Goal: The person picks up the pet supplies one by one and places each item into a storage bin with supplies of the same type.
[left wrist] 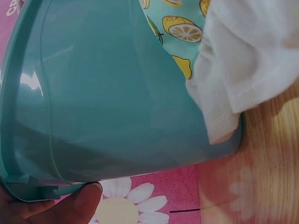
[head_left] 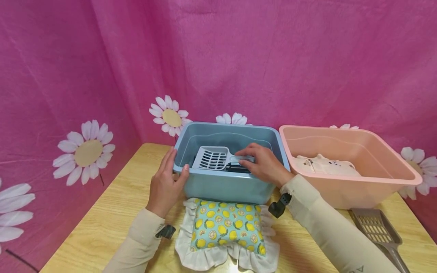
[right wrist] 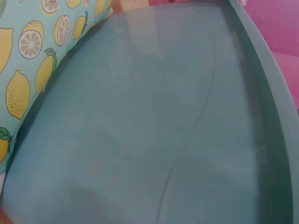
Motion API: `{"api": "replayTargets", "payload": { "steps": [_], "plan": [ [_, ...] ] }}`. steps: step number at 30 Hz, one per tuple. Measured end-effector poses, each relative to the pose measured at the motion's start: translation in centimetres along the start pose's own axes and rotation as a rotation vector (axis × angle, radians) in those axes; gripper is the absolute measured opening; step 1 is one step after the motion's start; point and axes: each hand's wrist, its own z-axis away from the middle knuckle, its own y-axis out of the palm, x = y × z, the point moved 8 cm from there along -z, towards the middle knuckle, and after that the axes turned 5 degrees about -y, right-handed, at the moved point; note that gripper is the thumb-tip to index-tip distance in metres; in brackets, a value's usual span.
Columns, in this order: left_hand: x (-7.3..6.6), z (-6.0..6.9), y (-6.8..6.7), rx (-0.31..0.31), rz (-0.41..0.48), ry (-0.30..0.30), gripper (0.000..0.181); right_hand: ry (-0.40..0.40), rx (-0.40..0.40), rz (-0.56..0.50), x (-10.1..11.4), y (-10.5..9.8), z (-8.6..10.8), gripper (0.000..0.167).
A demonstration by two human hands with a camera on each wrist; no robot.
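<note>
A blue-grey plastic tub point(head_left: 227, 185) stands on the table. My left hand point(head_left: 166, 185) holds its front left corner, the thumb at the rim and the fingers along the outer left side. In the left wrist view, a finger point(left wrist: 81, 205) lies under the rim. My right hand point(head_left: 264, 163) reaches over the front wall and holds the handle of a light grey slotted litter scoop point(head_left: 213, 157), which points left inside the tub. Dark items beneath the scoop are mostly hidden. Against the tub's front lies a lemon-print pillow point(head_left: 228, 227) with white ruffles.
To the right, a pink tub point(head_left: 341, 187) holds a whitish printed cloth item point(head_left: 324, 165). A brown slotted scoop point(head_left: 377, 229) lies in front of it. Behind the table point(head_left: 112, 223) hangs a magenta curtain point(head_left: 273, 68) with daisies.
</note>
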Motion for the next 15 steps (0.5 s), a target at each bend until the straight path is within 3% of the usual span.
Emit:
{"api": "replayTargets", "payload": {
  "steps": [15],
  "plan": [
    [0.05, 0.02, 0.01, 0.012, 0.024, 0.005, 0.067, 0.011, 0.045, -0.020, -0.01, 0.28, 0.02, 0.024]
  ]
}}
